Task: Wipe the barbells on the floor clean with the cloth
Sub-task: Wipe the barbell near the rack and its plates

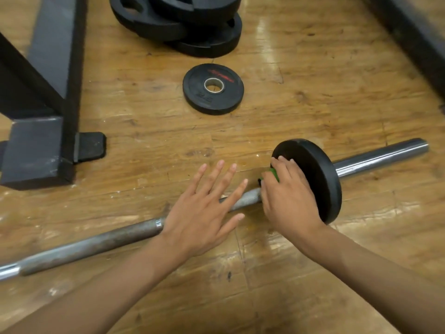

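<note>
A steel barbell [91,244] lies across the wooden floor from lower left to upper right, with one black plate [322,179] on its right sleeve. My right hand [286,198] grips a green cloth [274,174] against the bar, right beside the plate's inner face. Only a small bit of the cloth shows between the fingers. My left hand [204,210] lies flat over the shaft, fingers straight and spread, just left of the right hand.
A small loose black plate [213,89] lies flat on the floor beyond the bar. A stack of larger black plates [178,22] sits at the top. A black rack frame [43,116] with a rubber foot stands at left. A dark base [409,34] runs along the upper right.
</note>
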### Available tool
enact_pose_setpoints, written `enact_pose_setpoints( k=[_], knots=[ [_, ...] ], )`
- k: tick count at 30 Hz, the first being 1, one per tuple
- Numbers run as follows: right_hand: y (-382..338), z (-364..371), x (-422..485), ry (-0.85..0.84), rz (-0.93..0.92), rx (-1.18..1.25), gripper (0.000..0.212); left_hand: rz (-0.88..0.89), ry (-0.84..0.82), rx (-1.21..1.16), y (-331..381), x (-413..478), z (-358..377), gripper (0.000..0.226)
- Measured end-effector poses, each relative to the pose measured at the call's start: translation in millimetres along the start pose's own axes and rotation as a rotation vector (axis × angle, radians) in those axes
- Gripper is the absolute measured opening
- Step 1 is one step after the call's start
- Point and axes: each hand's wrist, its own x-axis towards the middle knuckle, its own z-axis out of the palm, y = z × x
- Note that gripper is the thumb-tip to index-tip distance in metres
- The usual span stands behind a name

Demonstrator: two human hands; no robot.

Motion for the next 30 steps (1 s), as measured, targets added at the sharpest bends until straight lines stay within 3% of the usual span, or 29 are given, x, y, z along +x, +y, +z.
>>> enact_pose_setpoints(
  k=[3,6,12,16,20,24,30],
  knots=[
    [-1,0,2,0.051,0.037,0.049,0.033,-0.007,0.004,0.005,-4,2,2,0.063],
    [1,12,-25,0.095,-0.039,-0.021,0.043,0.003,0.004,0.007,-6,1,2,0.06],
    [-4,2,32,-0.009,-0.017,-0.107,0.047,-0.006,-0.034,-0.04,-7,5,3,0.058],
    [-4,10,0,0.072,0.019,-0.013,0.036,0.024,-0.02,-0.032,-12,4,2,0.057],
    [6,17,-20,0.138,-0.064,0.045,0.046,-0.007,-0.036,-0.01,-9,5,3,0.056],
    [0,9,17,0.085,0.01,0.06,0.043,-0.011,-0.042,0.019,-11,7,2,0.056],
    [4,12,-4,0.094,-0.024,0.059,0.041,0.078,-0.069,0.032,-19,9,5,0.057]
  ],
)
